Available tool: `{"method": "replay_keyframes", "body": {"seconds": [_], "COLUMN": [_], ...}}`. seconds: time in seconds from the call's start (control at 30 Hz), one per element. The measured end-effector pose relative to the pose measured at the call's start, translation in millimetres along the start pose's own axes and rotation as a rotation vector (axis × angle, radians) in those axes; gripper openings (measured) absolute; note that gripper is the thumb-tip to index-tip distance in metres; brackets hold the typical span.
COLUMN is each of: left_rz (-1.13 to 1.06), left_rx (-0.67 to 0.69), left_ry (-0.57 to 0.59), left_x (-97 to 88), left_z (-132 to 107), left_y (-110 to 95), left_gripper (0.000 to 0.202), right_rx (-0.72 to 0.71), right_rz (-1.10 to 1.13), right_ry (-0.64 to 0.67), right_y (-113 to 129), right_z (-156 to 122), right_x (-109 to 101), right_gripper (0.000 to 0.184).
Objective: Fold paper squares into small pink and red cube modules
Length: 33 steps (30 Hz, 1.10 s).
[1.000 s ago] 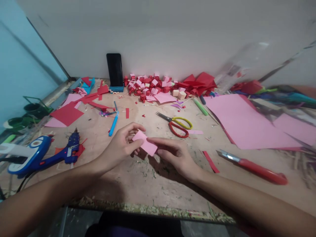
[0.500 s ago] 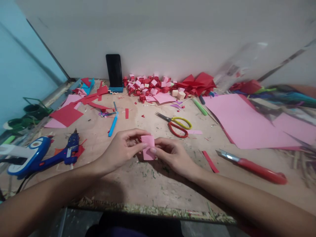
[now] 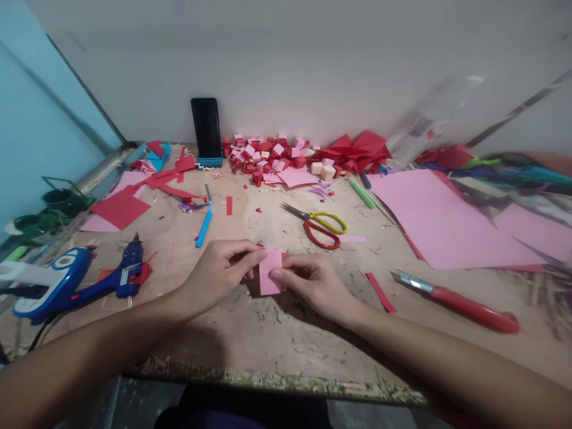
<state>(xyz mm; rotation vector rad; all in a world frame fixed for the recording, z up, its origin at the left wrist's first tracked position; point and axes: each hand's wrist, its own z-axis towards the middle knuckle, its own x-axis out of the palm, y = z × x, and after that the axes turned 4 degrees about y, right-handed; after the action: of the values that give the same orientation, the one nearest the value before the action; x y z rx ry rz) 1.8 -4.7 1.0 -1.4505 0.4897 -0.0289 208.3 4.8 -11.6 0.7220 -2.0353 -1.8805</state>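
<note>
You have the wooden table's front edge well below your hands, with tabletop showing between it and your forearms. On your right, a red paper strip and the red-handled utility knife bound your room; on your left, the blue hot glue gun does. The scissors lie just beyond your right hand, tips aimed left and away.

You pinch one small pink paper rectangle between both hands: your left hand grips its upper left, your right its right side. Its long axis runs nearly straight toward you; red shows at its upper right.

Count one phone, one pair of scissors, one knife, and two cream cubes beside a heap of red-and-pink paper cubes too crowded to count.
</note>
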Motion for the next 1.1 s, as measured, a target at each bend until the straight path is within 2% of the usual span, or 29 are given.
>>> {"method": "replay_keyframes", "body": {"seconds": [0.1,0.27,0.43,0.63,0.77,0.93,1.1], "left_rz": [0.037,-0.065,-0.015,0.140,0.100,-0.019,-0.016], "left_rx": [0.007,0.029,0.068,0.159,0.089,-0.042,-0.054], "left_ry": [0.003,-0.038,-0.059,0.034,0.069,0.167,0.206], "left_x": [1.2,1.7,0.0,2.0,2.4,1.3,1.2], "left_z": [-0.5,0.8,-1.9,-3.2,-1.1,0.5,-0.8], "left_y": [0.2,-0.3,-2.6,-1.8,-2.3,-3.5,-5.1], "left_gripper": [0.030,0.018,0.014,0.019,0.020,0.026,0.028], "right_rx": [-0.020,-0.024,-0.008,-0.018,-0.021,-0.012,0.036], "right_rz": [0.007,0.013,0.031,0.038,0.052,0.058,0.100], "right_ry": [0.026,0.034,0.058,0.048,0.027,-0.002,0.029], "right_y": [-0.1,-0.8,0.5,-2.1,-1.7,2.3,2.4], "right_z": [-0.5,-0.9,-2.6,-4.2,-4.2,-4.3,-4.9], "right_x": [-0.3,-0.2,1.7,-0.5,-1.4,-0.4,1.0], "right_gripper": [0.036,0.040,0.042,0.038,0.043,0.044,0.044]}}
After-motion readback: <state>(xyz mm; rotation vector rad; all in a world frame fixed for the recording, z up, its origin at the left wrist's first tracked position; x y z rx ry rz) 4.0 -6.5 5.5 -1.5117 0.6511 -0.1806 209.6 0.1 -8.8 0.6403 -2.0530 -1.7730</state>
